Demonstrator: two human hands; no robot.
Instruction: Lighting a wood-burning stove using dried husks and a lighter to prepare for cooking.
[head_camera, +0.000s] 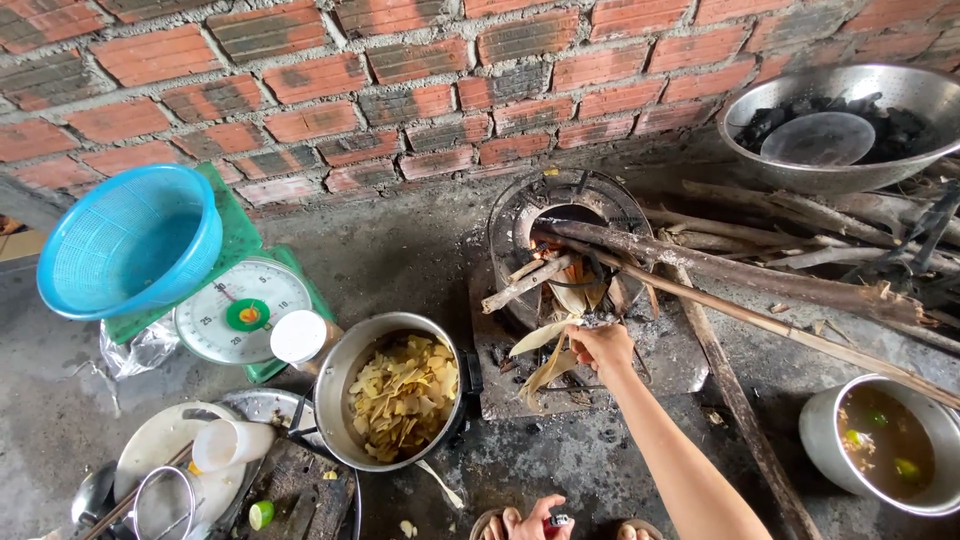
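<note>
Right hand (602, 346) fingers pinch dry husks (545, 350) at the stove (560, 215); left hand (537, 520) seemingly grips a lighter (559, 520).

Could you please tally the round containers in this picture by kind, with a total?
Metal pots holding food: 2, one with yellow slices, one with broth
Metal bowl holding charcoal: 1
Blue plastic colander: 1
Total: 4
</note>
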